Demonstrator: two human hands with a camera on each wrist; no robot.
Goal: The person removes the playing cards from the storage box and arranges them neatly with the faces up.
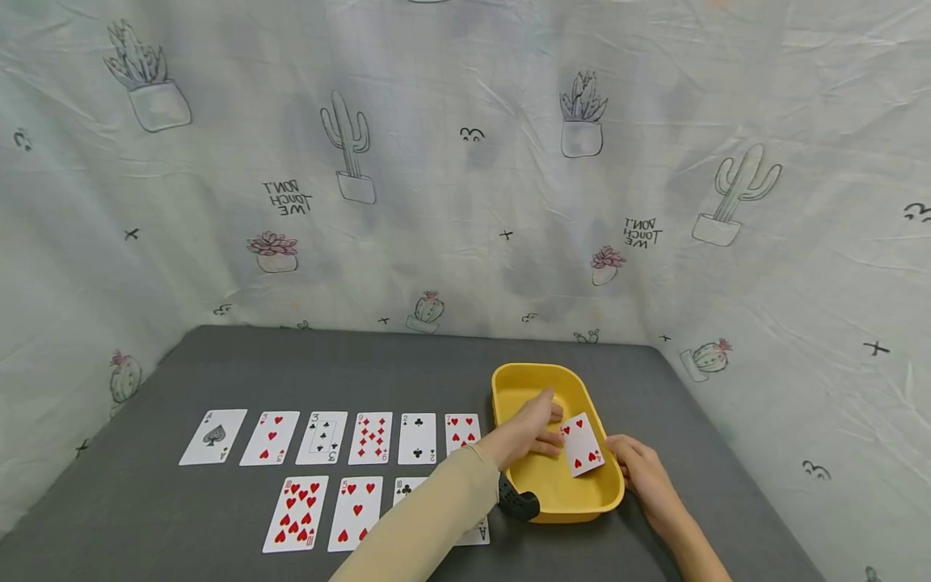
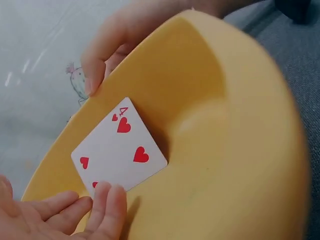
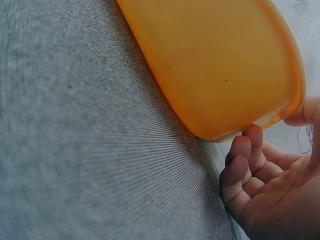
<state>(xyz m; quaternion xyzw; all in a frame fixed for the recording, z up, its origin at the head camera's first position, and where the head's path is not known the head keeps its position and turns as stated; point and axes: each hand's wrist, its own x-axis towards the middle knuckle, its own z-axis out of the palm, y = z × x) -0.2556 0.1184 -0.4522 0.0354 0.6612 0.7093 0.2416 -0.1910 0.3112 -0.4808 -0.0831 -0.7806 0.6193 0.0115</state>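
A yellow plastic basin (image 1: 535, 517) stands on the right part of the dark table. Leaning against its inner right wall is a four of hearts (image 2: 117, 145). My left hand (image 1: 529, 428) reaches into the basin with its fingers extended. In the left wrist view the left fingertips (image 2: 116, 192) overlap the card's lower corner. My right hand (image 1: 643, 473) grips the basin's right rim. The right wrist view has its thumb at the rim and its curled fingers (image 3: 254, 134) against the outer wall.
Playing cards lie face up in two rows left of the basin, among them an ace of spades (image 1: 214, 437), a nine of diamonds (image 1: 371, 438) and a ten of hearts (image 1: 296, 514). My left sleeve covers part of the lower row. A cactus-print curtain (image 1: 436, 162) hangs behind the table.
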